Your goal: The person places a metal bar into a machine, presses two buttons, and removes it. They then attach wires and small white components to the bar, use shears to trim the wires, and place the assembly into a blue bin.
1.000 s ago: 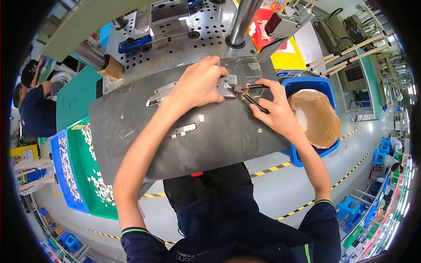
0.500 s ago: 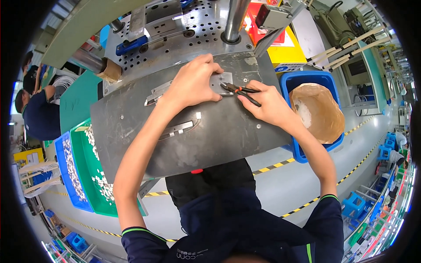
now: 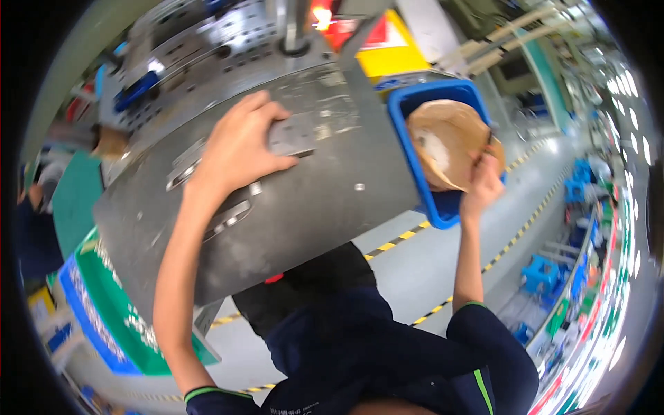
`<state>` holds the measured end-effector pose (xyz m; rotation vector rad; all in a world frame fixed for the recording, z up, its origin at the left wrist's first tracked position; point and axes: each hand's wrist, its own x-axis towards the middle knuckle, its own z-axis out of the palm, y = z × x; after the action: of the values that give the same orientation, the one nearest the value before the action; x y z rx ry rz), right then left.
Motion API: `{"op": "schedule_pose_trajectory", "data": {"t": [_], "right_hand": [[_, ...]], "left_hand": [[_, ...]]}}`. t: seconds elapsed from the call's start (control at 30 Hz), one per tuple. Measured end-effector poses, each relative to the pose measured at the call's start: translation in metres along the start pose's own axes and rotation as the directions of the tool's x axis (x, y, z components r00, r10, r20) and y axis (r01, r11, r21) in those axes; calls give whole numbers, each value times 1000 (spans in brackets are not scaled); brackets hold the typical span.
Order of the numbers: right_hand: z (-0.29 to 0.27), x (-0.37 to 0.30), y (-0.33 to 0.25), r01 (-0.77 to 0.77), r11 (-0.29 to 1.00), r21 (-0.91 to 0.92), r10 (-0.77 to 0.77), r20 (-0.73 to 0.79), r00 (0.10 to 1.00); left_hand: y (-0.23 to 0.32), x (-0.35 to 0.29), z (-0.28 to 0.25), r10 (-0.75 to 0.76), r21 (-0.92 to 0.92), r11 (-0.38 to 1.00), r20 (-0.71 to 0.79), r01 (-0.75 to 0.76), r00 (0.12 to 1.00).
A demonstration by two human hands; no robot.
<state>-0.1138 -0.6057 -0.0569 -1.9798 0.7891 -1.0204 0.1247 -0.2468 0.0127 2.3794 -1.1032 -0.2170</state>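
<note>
On the dark metal plate [image 3: 311, 214], my left hand [image 3: 235, 149] closes its thumb and fingers around a small grey metal block [image 3: 291, 135]. My right hand [image 3: 484, 183] is over the blue bin [image 3: 399, 128] at the right, closed on cutting pliers [image 3: 492, 137]; only a dark, blurred part of them shows above the fingers. Inside the bin, a brown paper bag [image 3: 460, 114] holds a white heap [image 3: 434, 151]. Beside my left wrist lie a slim metal piece [image 3: 185, 169] and, nearer to me, another metal strip [image 3: 229, 220].
A press bed with holes [image 3: 207, 79] and a steel post [image 3: 293, 28] stand beyond the plate. Green [image 3: 149, 360] and blue [image 3: 79, 311] trays with small pale pieces sit at the lower left. A yellow box [image 3: 391, 59] is behind the bin. Another person [image 3: 38, 235] is far left.
My right hand has moved from the metal block to above the bin, taking the pliers along. The left hand stays on the block. The whole view has shifted and blurred.
</note>
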Motion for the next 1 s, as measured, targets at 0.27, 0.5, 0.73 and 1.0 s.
{"op": "schedule_pose_trajectory", "data": {"t": [0.27,0.5,0.73,1.0], "right_hand": [[-55,24,122,-529,848,29,529,-4,849],[3,-36,-75,-384,853,352,183,488,854],[68,-115,-151,-356,828,433,-145,780,609],[90,-122,-165,1,901,433,-368,765,528]], "left_hand": [[8,8,12,-47,-147,988,4,47,999],[24,0,19,-69,148,984,-206,101,976],[55,-75,2,-465,-980,119,87,160,881],[57,-110,9,-505,-998,13,51,67,861]]}}
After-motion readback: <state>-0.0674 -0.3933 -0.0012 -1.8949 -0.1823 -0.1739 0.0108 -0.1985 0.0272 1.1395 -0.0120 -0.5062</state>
